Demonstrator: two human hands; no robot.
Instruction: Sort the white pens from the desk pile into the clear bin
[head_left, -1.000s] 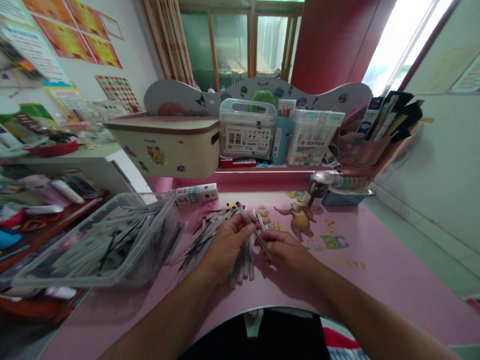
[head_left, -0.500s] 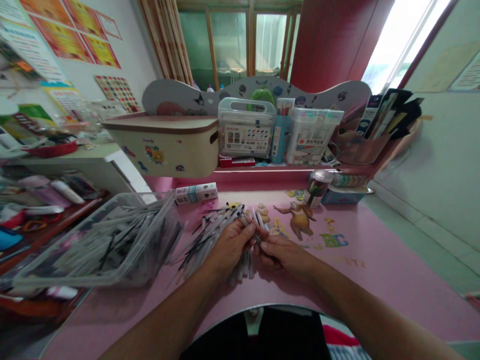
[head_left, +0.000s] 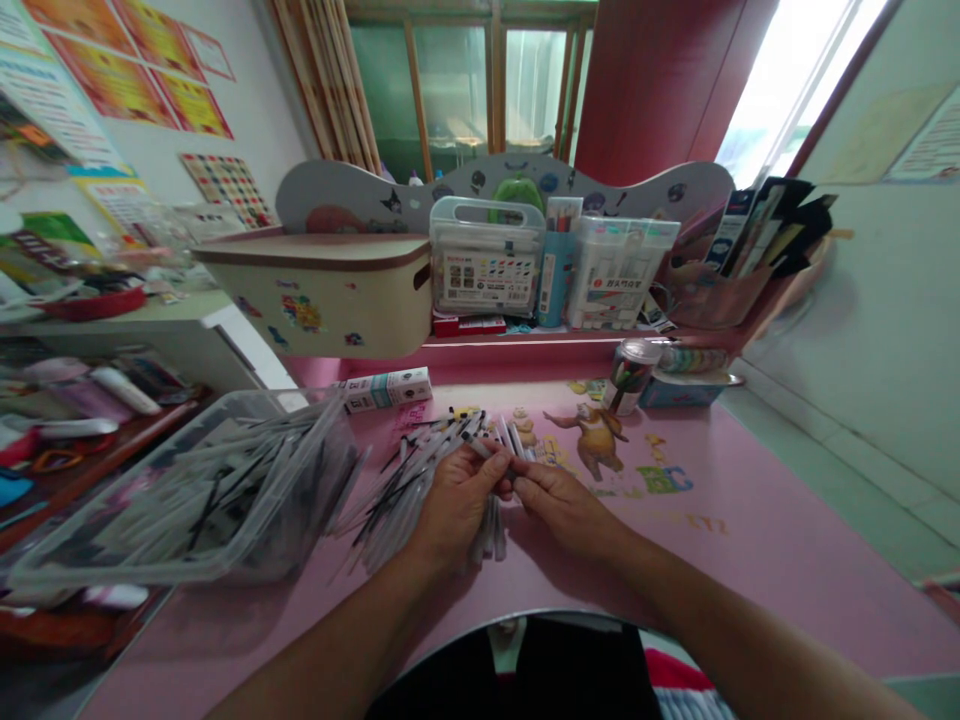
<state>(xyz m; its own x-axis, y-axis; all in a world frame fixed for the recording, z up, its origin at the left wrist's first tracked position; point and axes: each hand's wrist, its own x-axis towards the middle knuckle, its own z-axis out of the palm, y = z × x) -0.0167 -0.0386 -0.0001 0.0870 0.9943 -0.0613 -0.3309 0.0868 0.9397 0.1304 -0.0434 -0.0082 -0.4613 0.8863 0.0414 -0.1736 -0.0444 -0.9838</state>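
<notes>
My left hand (head_left: 459, 498) is closed around a slim, pale pen (head_left: 475, 443) whose dark end points up and to the left. The fingers of my right hand (head_left: 555, 498) pinch at the pen's lower end, close against the left fingertips; that end is hidden by the fingers. Under and left of my hands lies a loose pile of clear and black pen parts (head_left: 401, 490) on the pink desk (head_left: 637, 590). A clear plastic bin (head_left: 247, 570) filled with similar thin pieces stands to the left of the pile.
Behind the pile lies a white and blue carton (head_left: 388, 389). A lidded jar (head_left: 632, 375) and a blue box (head_left: 682, 390) stand at the back right. Above them, the shelf bears a cream storage box (head_left: 330, 300), a marker case (head_left: 487, 265) and a pen holder (head_left: 712, 295).
The pen has shifted within my fingers, with less of its lower end showing between the hands now. My right hand has closed in slightly toward the left. The camera view has shifted slightly.
</notes>
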